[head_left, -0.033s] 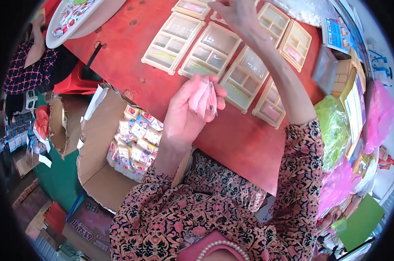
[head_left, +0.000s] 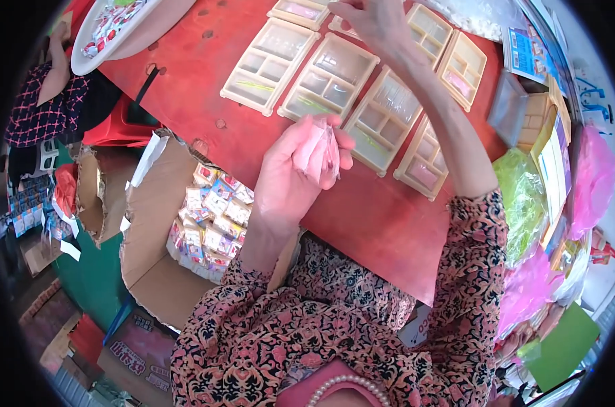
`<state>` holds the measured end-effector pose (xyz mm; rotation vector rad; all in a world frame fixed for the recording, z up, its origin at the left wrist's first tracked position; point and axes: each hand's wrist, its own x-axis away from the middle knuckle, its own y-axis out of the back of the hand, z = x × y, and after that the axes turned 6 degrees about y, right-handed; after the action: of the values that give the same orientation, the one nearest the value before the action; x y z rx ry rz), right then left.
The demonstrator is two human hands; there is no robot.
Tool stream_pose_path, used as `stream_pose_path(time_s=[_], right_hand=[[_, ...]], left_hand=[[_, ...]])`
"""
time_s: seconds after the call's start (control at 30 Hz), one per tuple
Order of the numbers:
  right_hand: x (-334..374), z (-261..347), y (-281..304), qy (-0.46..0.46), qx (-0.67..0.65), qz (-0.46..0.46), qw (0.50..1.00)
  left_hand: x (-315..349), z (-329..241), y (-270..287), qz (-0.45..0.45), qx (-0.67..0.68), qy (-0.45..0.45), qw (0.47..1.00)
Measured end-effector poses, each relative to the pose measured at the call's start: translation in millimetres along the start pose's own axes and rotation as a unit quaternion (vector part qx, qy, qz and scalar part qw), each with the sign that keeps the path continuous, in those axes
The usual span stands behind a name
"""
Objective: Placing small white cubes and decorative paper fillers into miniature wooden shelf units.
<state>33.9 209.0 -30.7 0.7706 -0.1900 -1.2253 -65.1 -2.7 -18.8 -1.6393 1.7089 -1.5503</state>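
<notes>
My left hand (head_left: 287, 178) is closed round a small bundle of pink packets (head_left: 315, 150), held above the near edge of the red table. Farther off, my right hand (head_left: 379, 30) reaches over a cream tray, its fingers bent together and partly cut off by the upper edge. Whether they pinch anything is hidden. Several cream compartment trays (head_left: 329, 73) stand in rows on the table. Flat pink packets lie in some, such as the right-hand tray (head_left: 461, 71) and the nearest tray (head_left: 423, 159). Others, like the left tray (head_left: 270, 64), hold thin yellow-green strips.
An open cardboard box (head_left: 161, 247) full of small packets (head_left: 216, 220) stands at my left. A white basin (head_left: 155, 34) with wrapped pieces sits at the table's far left. Plastic bags (head_left: 521, 197) and cards crowd the right side. A person (head_left: 46, 105) is at the far left.
My right hand has shifted slightly to the right over the far trays, with its forearm. My left hand stays almost still with the pink packets.
</notes>
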Motion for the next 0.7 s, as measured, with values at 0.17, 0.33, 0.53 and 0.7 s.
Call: stream_pose_path(time_s=[0.17,0.33,0.53,0.7], right_hand=[[21,51,63,-0.112,-0.132,0.237,0.956],[53,51,65,-0.048,-0.238,0.365,0.899],[71,57,63,0.042,-0.185,0.469,0.863],[74,62,68,0.036,-0.131,0.461,0.877]], left_hand=[[3,-2,-15,-0.01,-0.085,-0.033,0.996],[6,3,-19,-0.019,-0.151,-0.047,0.987],[6,8,-23,-0.03,-0.175,-0.05,0.983],[9,11,-23,-0.012,-0.162,-0.064,0.985]])
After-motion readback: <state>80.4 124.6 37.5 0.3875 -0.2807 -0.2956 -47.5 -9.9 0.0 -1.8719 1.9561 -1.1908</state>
